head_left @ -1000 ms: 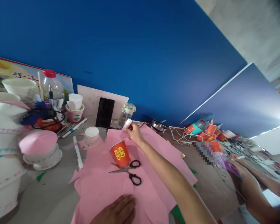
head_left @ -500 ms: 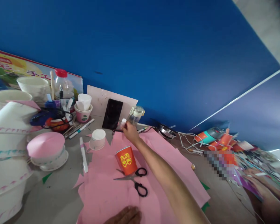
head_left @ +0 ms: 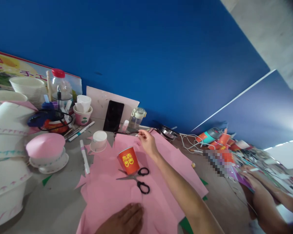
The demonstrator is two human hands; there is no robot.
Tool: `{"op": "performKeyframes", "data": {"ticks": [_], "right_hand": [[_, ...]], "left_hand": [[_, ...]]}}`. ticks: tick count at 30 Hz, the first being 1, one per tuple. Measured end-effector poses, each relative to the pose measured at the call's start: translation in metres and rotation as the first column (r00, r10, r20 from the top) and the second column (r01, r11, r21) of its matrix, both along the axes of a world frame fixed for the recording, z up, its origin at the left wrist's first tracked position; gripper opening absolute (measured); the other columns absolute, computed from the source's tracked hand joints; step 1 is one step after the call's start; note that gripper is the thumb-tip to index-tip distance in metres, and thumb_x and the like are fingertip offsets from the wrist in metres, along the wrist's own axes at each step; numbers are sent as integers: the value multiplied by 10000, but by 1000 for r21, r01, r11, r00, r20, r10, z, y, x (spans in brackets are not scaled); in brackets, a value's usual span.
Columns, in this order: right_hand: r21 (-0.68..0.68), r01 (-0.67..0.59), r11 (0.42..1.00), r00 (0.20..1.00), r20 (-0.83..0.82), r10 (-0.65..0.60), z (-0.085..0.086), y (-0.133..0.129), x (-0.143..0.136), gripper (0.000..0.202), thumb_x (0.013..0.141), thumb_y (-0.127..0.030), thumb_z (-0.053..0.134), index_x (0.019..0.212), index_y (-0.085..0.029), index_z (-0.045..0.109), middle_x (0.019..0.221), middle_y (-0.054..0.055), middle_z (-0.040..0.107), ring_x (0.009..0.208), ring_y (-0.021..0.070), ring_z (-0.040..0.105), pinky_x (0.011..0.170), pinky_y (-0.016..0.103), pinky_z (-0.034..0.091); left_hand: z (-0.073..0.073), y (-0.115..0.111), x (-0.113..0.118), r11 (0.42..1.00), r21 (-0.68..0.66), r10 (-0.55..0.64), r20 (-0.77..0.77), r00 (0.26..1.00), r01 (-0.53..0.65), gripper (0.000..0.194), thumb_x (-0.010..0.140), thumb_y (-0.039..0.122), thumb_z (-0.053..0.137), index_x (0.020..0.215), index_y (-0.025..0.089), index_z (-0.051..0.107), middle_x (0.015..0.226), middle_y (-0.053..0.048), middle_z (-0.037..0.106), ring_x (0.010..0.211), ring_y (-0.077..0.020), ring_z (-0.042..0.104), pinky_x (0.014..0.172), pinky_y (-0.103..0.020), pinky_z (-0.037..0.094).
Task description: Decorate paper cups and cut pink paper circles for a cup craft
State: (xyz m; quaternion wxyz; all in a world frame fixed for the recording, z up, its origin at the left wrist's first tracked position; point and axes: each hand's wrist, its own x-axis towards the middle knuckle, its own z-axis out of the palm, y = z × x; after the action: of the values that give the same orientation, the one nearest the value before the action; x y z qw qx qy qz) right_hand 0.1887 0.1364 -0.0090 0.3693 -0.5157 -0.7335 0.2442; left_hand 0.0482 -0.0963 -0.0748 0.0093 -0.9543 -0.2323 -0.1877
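Pink paper (head_left: 117,201) covers the near middle of the tabletop (head_left: 56,201), its sheets overlapping. The left hand (head_left: 124,219) lies flat on its near part, fingers together, grasping nothing visible. The right hand (head_left: 146,143) is over the paper's far part with its fingers curled; a small white spot shows at the fingertips, and whether they pinch something cannot be told. Just left of and beyond them, a small white tube (head_left: 125,126) stands upright, apart from the hand.

Between the hands, a red cup (head_left: 129,161) with yellow characters sits on the paper, and scissors (head_left: 135,177) lie at its near side, blades spread, black handles to the right. A white tub (head_left: 99,140) is left of the cup, with a white marker (head_left: 84,156) farther left. Beyond the tube are a dark phone (head_left: 113,115), propped upright, and a clear bottle (head_left: 137,119). At far right, a co-worker's arm (head_left: 261,191) reaches in.
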Motion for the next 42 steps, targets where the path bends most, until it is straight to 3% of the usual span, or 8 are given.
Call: {"op": "performKeyframes", "data": {"ticks": [6,9,12,20,27,33,38,42], "right_hand": [[-114,-122,986,992,-23,120,13,-92,56,139,838,-213,577,856,-189,713,833,44,706,748,175,661,702,277,525],[-265,-299,917,953,-26,303,16,-125,64,178,856,-160,575,896,-198,745,895,46,705,812,165,672,720,257,526],[-288,-392,874,903,61,425,13,-143,60,229,867,-102,577,970,-206,753,982,56,677,895,156,662,807,261,523],[-116,-389,914,812,425,400,-7,-146,33,165,859,-111,635,946,-188,751,918,72,614,868,187,601,826,316,521],[-87,-412,907,820,398,411,-11,-148,32,137,851,-86,629,852,-175,733,910,66,609,860,186,588,802,309,510],[-124,-394,911,870,270,413,-12,-146,33,164,831,-48,617,813,-184,708,906,50,616,874,174,599,824,301,510],[-230,-394,890,912,24,410,4,-140,39,221,796,18,607,765,-191,675,875,21,655,883,156,629,823,273,502],[-244,-407,880,902,43,429,14,-138,46,226,830,1,589,824,-200,694,888,24,662,888,156,627,820,272,497]], "left_hand": [[29,-8,-4,940,-332,52,-77,996,-75,551,944,413,490,1383,81,503,1416,-161,531,1286,-237,530,1068,-290,413],[29,-10,-2,927,-371,24,-105,994,-62,551,919,360,528,1397,87,486,1442,-161,499,1309,-245,507,1089,-311,389],[21,-11,1,942,-329,29,-114,993,-65,583,860,259,578,1406,86,471,1464,-163,472,1302,-254,512,1095,-331,374],[12,-13,2,959,-274,45,-120,992,-76,551,885,311,554,1395,111,496,1449,-144,505,1299,-245,510,1093,-336,343],[9,-15,3,964,-255,60,-78,995,-78,528,955,395,448,1392,105,504,1420,-138,543,1301,-237,509,1082,-331,339],[18,-12,0,958,-279,31,-106,994,-60,563,897,332,548,1406,103,477,1418,-143,544,1284,-254,531,1070,-331,394],[36,-4,-9,992,-121,-24,128,991,40,391,886,169,540,1274,138,574,1307,-122,645,1264,-248,544,1107,-383,399],[51,9,-17,982,-179,131,410,903,-61,332,884,43,458,1155,178,595,1101,-109,712,1157,-211,600,1073,-415,435]]}}
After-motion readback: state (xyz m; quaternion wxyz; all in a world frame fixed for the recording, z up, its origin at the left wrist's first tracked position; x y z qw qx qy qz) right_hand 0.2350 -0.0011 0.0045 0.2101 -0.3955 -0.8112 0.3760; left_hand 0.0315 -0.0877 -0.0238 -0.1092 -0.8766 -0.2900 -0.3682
